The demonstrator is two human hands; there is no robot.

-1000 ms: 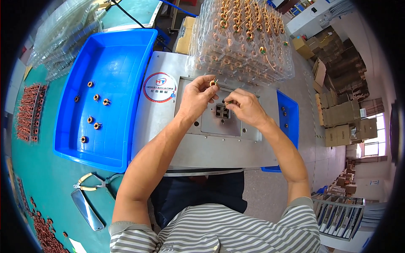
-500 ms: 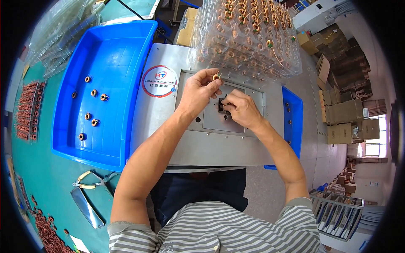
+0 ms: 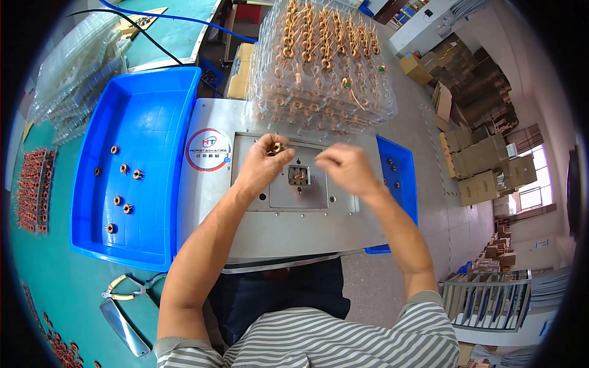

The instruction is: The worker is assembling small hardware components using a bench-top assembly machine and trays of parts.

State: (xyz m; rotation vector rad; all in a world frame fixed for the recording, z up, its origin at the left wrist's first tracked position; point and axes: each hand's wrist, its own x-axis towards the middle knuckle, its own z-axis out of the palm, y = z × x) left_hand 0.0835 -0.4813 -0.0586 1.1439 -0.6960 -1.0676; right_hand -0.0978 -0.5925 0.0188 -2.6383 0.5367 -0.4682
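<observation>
My left hand (image 3: 264, 164) pinches a small ring-shaped copper coil (image 3: 277, 148) between thumb and fingertips, above the metal plate of the machine. Right of it, my right hand (image 3: 350, 167) is raised over the plate, smeared by motion. Its fingers are drawn together, and whatever may be in them is hidden. Between and below the two hands, a small square opening (image 3: 299, 176) in the plate shows copper-coloured parts inside. Neither hand touches this opening.
A blue tray (image 3: 185, 153) with several ring coils stands at left; another blue tray (image 3: 410, 202) is at right. Stacked clear plastic trays (image 3: 319, 86) of coils rise behind the plate. Cutting pliers (image 3: 126, 287) and a phone (image 3: 124, 327) lie on the green table (image 3: 46, 264).
My right hand has lifted off the square opening and moved right, uncovering it. The left hand still holds its coil. The whole view has shifted.
</observation>
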